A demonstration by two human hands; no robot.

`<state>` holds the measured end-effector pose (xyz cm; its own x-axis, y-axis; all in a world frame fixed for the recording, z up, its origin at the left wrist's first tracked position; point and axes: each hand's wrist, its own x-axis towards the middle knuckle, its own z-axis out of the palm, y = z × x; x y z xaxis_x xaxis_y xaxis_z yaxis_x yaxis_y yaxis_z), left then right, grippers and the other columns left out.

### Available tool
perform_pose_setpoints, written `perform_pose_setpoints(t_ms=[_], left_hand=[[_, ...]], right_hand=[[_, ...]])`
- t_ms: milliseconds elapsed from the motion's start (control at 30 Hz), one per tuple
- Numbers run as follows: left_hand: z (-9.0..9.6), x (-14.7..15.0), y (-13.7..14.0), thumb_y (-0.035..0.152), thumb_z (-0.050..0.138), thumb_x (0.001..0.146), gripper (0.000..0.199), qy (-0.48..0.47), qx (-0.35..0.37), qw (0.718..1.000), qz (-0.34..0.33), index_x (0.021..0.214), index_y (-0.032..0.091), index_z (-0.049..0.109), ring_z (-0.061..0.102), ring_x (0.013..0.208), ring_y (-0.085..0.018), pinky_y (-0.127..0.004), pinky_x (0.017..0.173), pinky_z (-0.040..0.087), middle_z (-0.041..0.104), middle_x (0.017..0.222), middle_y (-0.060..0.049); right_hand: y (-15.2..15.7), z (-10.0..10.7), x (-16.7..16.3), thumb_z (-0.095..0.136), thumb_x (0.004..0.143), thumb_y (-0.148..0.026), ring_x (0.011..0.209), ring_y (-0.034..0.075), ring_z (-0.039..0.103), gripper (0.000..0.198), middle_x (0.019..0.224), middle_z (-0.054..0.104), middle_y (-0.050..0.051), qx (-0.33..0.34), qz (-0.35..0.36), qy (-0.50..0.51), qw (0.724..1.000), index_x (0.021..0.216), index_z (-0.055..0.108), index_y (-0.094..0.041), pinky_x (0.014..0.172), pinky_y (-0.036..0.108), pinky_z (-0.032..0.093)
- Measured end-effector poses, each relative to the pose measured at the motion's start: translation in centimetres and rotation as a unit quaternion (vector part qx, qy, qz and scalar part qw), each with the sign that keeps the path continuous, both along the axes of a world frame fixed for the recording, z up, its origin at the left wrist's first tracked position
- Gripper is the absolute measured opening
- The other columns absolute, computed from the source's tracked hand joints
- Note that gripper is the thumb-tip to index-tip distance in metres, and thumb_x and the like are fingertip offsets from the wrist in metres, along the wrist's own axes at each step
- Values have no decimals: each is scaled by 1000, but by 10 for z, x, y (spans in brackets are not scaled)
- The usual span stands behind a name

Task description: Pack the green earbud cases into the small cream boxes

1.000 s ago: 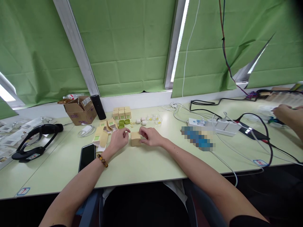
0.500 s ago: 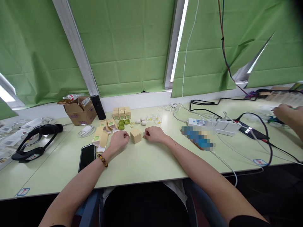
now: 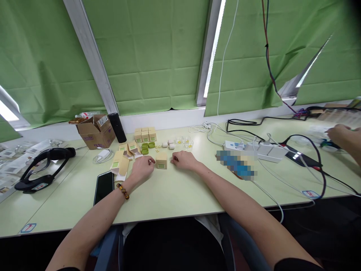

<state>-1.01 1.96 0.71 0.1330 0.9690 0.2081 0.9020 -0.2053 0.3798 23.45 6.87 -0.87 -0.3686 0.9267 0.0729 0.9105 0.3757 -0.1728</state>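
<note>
Turned: small box (image 3: 161,161), labelled side now facing worktop's (image 3: 169,199) front edge, between left hand (image 3: 143,166) and right hand (image 3: 185,160), both loosely curled, apparently empty. Closed boxes (image 3: 145,135): three, near back edge. Unclosed boxes (image 3: 119,165): leftward, seemingly unfinished.

No words legible, a green-edged label (image 3: 161,166) on the small box (image 3: 161,158) near centre, a white label (image 3: 102,121) on the cardboard box (image 3: 94,134) at left, a blue-edged sticker (image 3: 28,228) lower left, another (image 3: 310,194) lower right, both on the table (image 3: 180,199).
</note>
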Motion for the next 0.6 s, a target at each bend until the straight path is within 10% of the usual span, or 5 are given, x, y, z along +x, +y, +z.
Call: perform_pose_setpoints(t_ms=[367, 600], left_hand=[[-6, 0, -1, 17, 49, 86, 34, -12, 34, 999, -19, 110, 21, 73, 69, 79, -24, -33, 70, 47, 76, 82, -5], [-5, 1, -3, 21, 57, 85, 52, -24, 115, 988, -103, 137, 20, 49, 58, 128, -32, -52, 111, 42, 61, 138, -14]], right_hand=[[-3, 0, -5, 55, 100, -44, 90, 26, 71, 28, 101, 77, 12, 8, -8, -8, 1000, 92, 70, -22, 69, 31, 42], [-3, -2, -5, 55, 99, -41, 89, 27, 72, 25, 102, 77, 12, 12, -2, -12, 1000, 95, 70, -23, 70, 31, 43]])
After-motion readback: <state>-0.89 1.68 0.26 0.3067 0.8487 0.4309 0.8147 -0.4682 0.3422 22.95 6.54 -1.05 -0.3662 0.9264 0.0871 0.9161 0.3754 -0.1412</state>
